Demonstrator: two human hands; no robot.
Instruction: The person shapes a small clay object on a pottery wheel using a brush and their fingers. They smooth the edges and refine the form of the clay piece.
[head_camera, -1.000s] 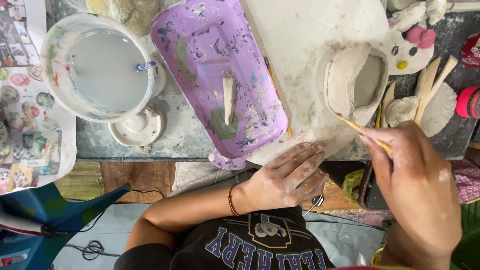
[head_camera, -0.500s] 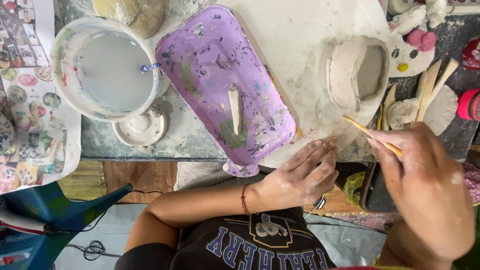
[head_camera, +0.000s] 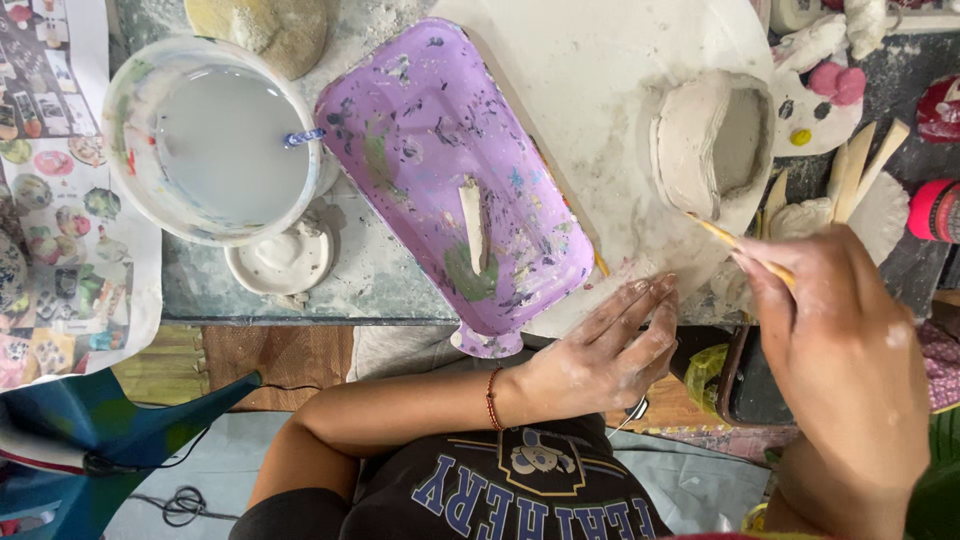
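1. Right hand (head_camera: 840, 350): fingers pinched around a thin wooden stick tool (head_camera: 722, 236). Grip closed, tool held pen-style; the stick runs up and left out of the fingers.
2. Stick tip sits at the lower edge of the clay pot (head_camera: 712, 145), touching or just short of it; can't tell which.
3. Clay pot: pale grey, unfired, open top, rough pinched walls. It sits on the round white board (head_camera: 600, 90), right of centre.
4. Left hand (head_camera: 600, 355): flat, fingers straight and close together, holding nothing. Fingertips rest on the near edge of the white board, clay smears on the skin. Red bracelet (head_camera: 491, 398) on the wrist.
5. Purple tray (head_camera: 430, 130): paint-stained, lying diagonally, its right side overlapping the board. A small flat clay-covered tool (head_camera: 473, 222) lies in its middle.
6. White bucket (head_camera: 215, 140) of cloudy grey water left of the tray, with a blue-and-white handle poking out at the rim.
7. Small round lid (head_camera: 282, 260) with clay residue just below the bucket, touching or nearly so.
8. Wooden modelling sticks (head_camera: 860, 170) lie right of the pot, near a white cat-shaped piece (head_camera: 815, 100) with a pink bow.
9. Yellowish sponge (head_camera: 265, 30) at the top edge, above the bucket.
10. Printed paper sheet (head_camera: 50, 200) covers the far left of the table.
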